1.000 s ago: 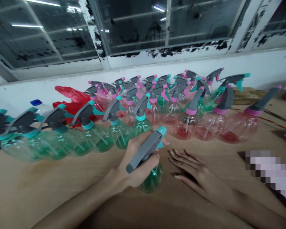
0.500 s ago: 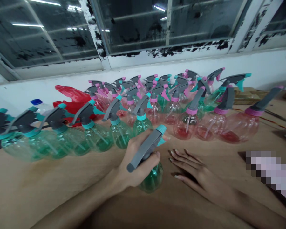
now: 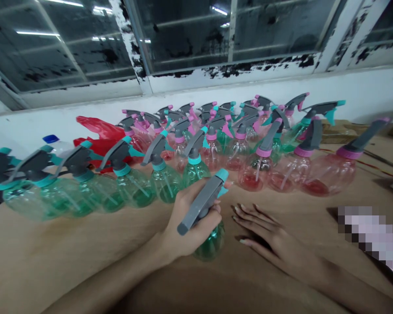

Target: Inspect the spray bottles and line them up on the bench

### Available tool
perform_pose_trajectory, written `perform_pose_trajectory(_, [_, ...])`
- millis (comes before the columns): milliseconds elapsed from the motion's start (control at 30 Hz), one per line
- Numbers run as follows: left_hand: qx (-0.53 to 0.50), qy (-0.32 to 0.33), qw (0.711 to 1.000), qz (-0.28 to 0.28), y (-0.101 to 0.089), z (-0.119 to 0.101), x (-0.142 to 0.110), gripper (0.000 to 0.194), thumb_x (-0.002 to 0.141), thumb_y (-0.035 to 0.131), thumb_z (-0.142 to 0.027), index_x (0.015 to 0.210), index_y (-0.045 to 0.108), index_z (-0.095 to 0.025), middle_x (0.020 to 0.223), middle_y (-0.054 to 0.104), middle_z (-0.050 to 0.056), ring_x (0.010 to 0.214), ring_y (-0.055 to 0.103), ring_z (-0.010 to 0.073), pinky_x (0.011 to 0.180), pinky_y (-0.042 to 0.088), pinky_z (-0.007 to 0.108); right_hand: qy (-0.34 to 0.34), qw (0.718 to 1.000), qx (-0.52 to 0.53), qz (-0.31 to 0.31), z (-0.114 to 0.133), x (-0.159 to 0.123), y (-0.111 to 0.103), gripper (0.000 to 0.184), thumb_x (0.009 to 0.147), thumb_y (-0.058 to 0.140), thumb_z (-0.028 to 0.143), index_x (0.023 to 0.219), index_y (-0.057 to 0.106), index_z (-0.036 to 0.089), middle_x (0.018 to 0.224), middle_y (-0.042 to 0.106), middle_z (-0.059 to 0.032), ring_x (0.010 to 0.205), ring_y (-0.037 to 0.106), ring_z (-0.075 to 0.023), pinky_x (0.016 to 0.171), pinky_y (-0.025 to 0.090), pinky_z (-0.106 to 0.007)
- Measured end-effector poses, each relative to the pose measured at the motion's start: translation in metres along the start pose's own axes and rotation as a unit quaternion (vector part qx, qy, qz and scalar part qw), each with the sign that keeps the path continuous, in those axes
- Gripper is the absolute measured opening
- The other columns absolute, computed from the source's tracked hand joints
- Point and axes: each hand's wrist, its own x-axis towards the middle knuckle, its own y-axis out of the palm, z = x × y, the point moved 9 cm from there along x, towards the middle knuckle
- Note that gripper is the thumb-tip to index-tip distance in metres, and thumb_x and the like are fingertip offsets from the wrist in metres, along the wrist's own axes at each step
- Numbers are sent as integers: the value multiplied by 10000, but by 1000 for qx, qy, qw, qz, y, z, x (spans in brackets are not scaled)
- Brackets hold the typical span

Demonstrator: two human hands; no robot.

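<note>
My left hand (image 3: 186, 222) is wrapped round the neck of a green spray bottle (image 3: 211, 244), just under its grey head with a turquoise nozzle. The bottle is upright at the front of the table, and my fingers hide its collar. To its right, my right hand (image 3: 268, 231) rests palm down on the wood, fingers stretched out and holding nothing. Beyond the left hand stands a row of green spray bottles (image 3: 165, 183) with turquoise collars and some green liquid inside. Past the right hand are pink spray bottles (image 3: 286, 172) with a little reddish liquid at the bottom.
More pink and green spray bottles (image 3: 211, 150) crowd toward the wall. A red plastic bag (image 3: 100, 131) and a blue-capped bottle (image 3: 54, 146) are behind the left row. A brown packet (image 3: 342, 131) lies at the back right. A blurred-out pinkish item (image 3: 373, 235) is at the right edge.
The bottle's spray head has shifted slightly to the right and up in my left hand. My right hand and the other bottles stay where they were.
</note>
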Motion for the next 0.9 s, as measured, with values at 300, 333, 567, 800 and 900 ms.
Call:
perform_pose_trajectory(300, [13, -4, 1000, 7, 4, 7, -1, 316, 729, 477, -170, 1007, 618, -219, 763, 601, 17, 622, 575, 154, 636, 490, 297, 10, 1000, 2, -2, 0, 0, -2, 499, 889, 460, 386, 1363, 349, 277, 1397, 415, 8, 1284, 364, -200, 1065, 316, -459])
perform_pose_trajectory(333, [10, -2, 1000, 5, 4, 7, -1, 309, 727, 479, -174, 999, 618, -220, 749, 594, 14, 613, 570, 154, 622, 484, 296, 9, 1000, 0, -2, 0, 0, -2, 496, 891, 457, 386, 1363, 349, 275, 1398, 413, 9, 1285, 363, -197, 1067, 314, -458])
perform_pose_trajectory(567, [-27, -6, 1000, 2, 0, 1, 0, 200, 707, 493, -168, 875, 587, -224, 716, 558, -4, 626, 557, 154, 620, 471, 289, 0, 1000, 16, -8, -1, 0, -2, 508, 885, 471, 372, 1367, 343, 278, 1390, 427, -13, 1277, 376, -218, 1058, 319, -475])
perform_pose_trajectory(800, [-7, 4, 1000, 21, -2, -3, 2, 140, 691, 489, -193, 803, 566, -229, 680, 561, -6, 587, 525, 150, 579, 456, 281, 1, 1000, -2, 5, 0, -1, 1, 489, 897, 445, 376, 1365, 347, 269, 1406, 401, -3, 1287, 359, -202, 1067, 308, -469])
perform_pose_trajectory(900, [-1, 19, 1000, 25, -2, -6, 1, 177, 689, 477, -180, 828, 570, -239, 652, 551, -17, 540, 499, 143, 531, 437, 273, 2, 1000, -3, 6, -1, -1, 2, 489, 896, 446, 375, 1364, 348, 270, 1406, 401, 3, 1287, 360, -200, 1066, 314, -466])
